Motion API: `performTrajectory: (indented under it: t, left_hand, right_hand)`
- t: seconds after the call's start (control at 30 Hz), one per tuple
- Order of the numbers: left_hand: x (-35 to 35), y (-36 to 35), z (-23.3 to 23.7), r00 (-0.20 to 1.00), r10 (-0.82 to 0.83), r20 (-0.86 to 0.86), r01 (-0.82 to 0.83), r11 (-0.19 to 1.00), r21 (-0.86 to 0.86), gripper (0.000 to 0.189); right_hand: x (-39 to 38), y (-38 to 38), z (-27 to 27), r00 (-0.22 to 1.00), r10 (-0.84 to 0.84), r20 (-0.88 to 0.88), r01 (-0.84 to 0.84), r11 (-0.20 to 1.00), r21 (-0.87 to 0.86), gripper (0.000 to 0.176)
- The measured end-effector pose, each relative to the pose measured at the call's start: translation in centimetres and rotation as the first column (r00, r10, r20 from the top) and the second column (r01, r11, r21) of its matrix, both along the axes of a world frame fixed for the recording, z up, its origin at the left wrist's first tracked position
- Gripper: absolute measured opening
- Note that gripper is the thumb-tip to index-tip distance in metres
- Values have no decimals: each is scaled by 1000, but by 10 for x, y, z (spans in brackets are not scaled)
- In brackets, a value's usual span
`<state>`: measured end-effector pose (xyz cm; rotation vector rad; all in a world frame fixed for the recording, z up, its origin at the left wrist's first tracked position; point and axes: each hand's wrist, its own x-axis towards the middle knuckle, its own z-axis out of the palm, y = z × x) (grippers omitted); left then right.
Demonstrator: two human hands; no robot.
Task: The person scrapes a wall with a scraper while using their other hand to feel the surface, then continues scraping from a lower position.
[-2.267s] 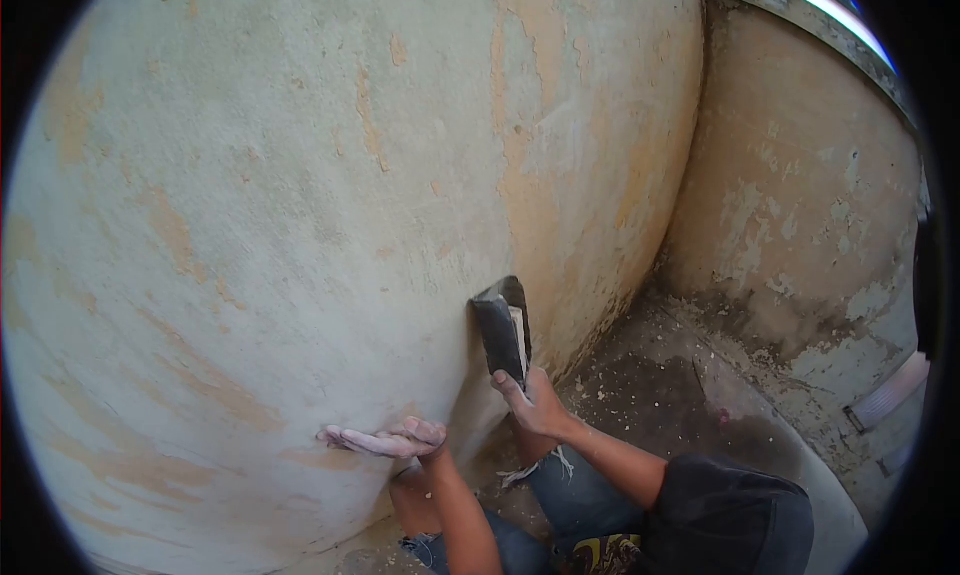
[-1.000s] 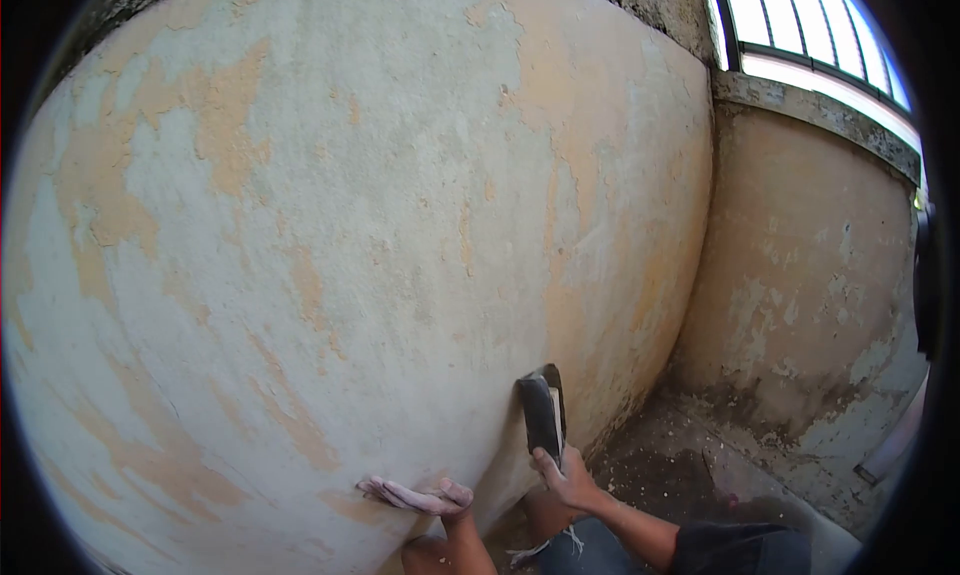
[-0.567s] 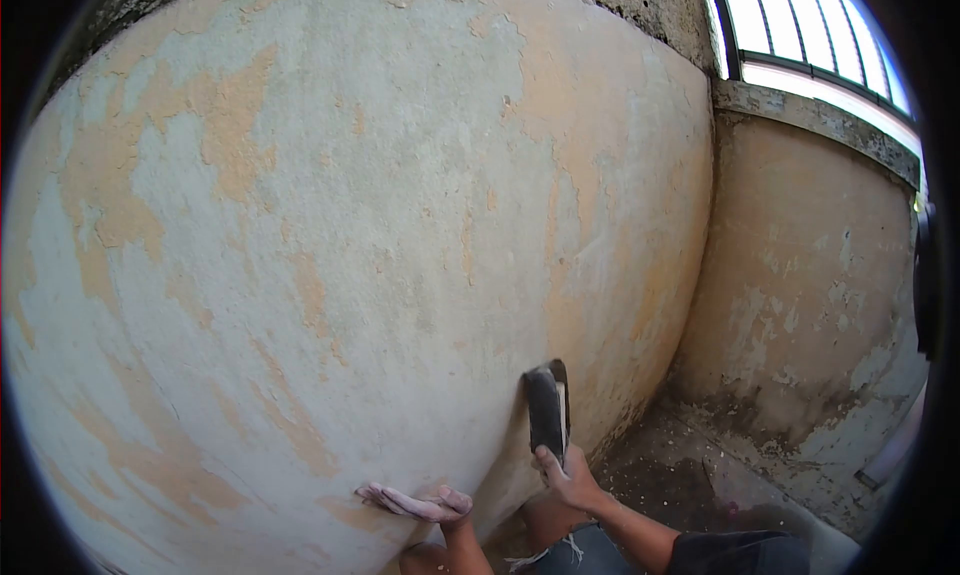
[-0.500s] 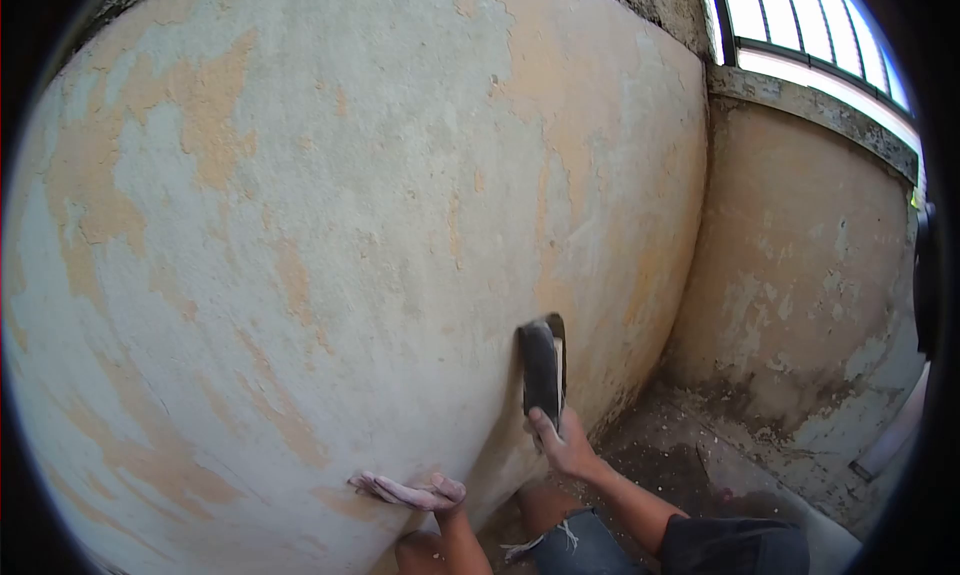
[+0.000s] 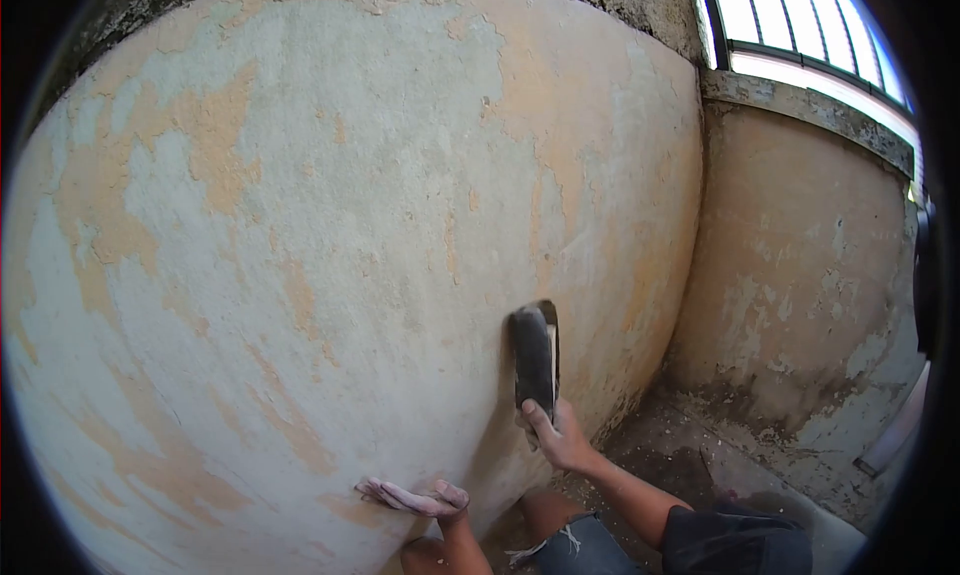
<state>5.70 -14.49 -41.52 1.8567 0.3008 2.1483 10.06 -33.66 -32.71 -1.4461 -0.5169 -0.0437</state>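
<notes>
My right hand [image 5: 556, 435] is wrapped around the lower end of a dark sanding block [image 5: 535, 355], a long board with a black sheet bent over its top end. The block stands nearly upright against the patchy wall [image 5: 400, 235], which has pale grey-white areas and peeling orange-beige paint. My left hand [image 5: 415, 497], coated in white dust, has its fingers stretched out and lies along the wall low down. Nothing is in it. Part of the right hand's fingers is hidden behind the block.
A second wall [image 5: 790, 275], brownish and flaking, meets the first at a corner on the right. Above it are a ledge [image 5: 810, 115] and a barred opening [image 5: 800, 20]. Debris is scattered over the floor [image 5: 670, 455]. A pale tube-like object [image 5: 890, 435] leans at far right.
My right hand and the sanding block have shifted slightly up and left along the wall. The view has tilted a little, and my left hand stays flat in nearly the same place.
</notes>
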Motion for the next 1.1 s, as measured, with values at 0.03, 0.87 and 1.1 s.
performTrajectory:
  t: [0.03,0.87,1.1]
  left_hand:
    - [0,-1,6,1000,0,19,0,1000,7,78]
    - [-1,5,0,1000,0,25,0,1000,27,79]
    - [-1,3,-10,1000,0,-21,0,1000,16,79]
  right_hand:
    - [-9,0,-15,998,-49,-43,44,993,-114,36]
    - [-24,-5,-46,969,-173,176,212,949,-234,37]
    - [5,-11,12,986,-131,105,149,971,-186,36]
